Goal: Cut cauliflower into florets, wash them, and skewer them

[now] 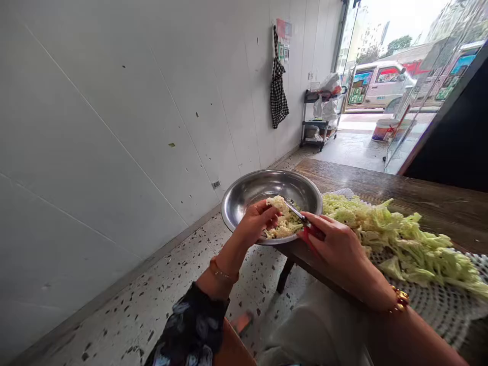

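My left hand (256, 222) pinches a piece of cauliflower (277, 204) over a wide steel bowl (238, 195). In my right hand (335, 244) are red-handled scissors (313, 239), their blades reaching up to that piece from the right. Cut cauliflower florets (282, 230) lie in the bottom of the bowl, partly covered by my hands. To the right of my right hand, a long heap of pale green cauliflower (412, 244) spreads over a white mesh cloth (430, 305).
The bowl stands at the left end of a dark wooden table (354, 175). A grey wall (133, 127) runs along the left, with a checked apron (279, 94) hanging on it. Farther off are a shelf rack (320, 124), a bucket (384, 130) and a glass door.
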Demonstrator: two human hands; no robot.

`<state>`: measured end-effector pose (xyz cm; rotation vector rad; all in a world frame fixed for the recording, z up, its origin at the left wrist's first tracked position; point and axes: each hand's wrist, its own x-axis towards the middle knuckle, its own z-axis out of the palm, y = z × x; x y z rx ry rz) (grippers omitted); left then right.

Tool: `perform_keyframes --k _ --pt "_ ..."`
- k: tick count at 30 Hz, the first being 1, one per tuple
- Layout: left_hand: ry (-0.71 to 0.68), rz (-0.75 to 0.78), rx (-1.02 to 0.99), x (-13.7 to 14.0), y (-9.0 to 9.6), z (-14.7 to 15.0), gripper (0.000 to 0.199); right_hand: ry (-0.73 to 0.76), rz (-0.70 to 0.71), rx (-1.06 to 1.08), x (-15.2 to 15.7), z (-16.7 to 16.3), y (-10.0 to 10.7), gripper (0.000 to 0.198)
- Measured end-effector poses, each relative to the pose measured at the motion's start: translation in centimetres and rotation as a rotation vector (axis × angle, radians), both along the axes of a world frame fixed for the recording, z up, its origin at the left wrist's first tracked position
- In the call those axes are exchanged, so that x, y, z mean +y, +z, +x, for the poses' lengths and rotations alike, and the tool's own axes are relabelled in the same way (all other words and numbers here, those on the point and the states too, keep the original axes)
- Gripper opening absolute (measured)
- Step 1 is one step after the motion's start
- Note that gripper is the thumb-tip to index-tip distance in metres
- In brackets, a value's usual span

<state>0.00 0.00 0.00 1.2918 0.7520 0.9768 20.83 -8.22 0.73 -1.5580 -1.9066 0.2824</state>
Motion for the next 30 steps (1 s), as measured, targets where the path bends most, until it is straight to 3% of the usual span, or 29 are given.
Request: perform_keyframes --k 18,30 --pt "0.007 0.042 -0.103 -0.6 0.0 0.3 0.027 0.076 -0.06 -0.006 -0.4 -0.3 1.0 0.042" --pt "0.128 0.017 -0.046 -0.2 0.0 0.6 0.029 0.122 -0.025 -0.017 0.9 -0.5 0.1 0.034"
